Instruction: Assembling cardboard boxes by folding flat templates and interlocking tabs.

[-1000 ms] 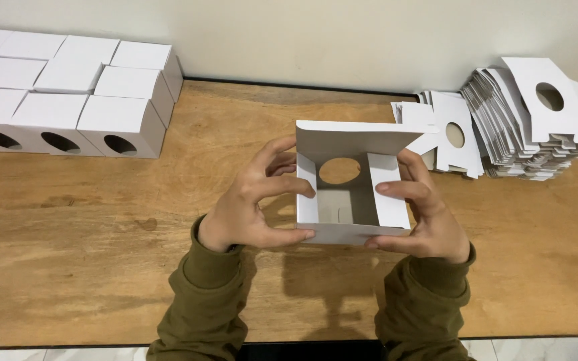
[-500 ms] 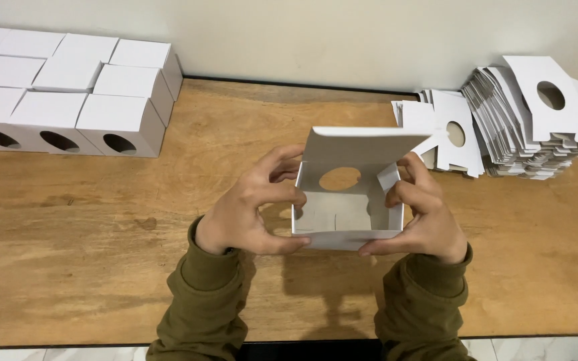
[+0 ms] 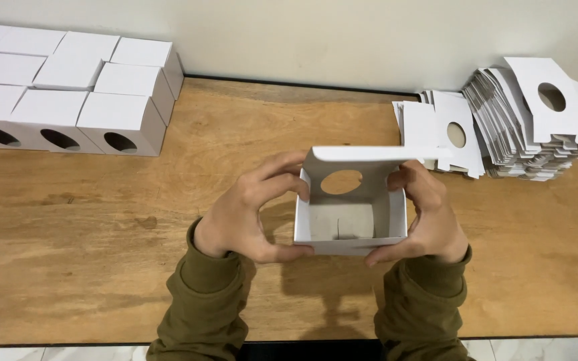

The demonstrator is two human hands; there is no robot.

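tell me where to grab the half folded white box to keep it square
Grip the box by its two side walls, coming in from left and right as the left hand and right hand do, thumbs under the near edge. The top is open and the lid flap stands loose at the back, so avoid those.

Your box (image 3: 350,220) was plain white, your sleeves (image 3: 202,301) olive green, your table (image 3: 102,220) warm grained brown wood, the stacked boxes (image 3: 68,87) and flat blanks (image 3: 523,127) white too.
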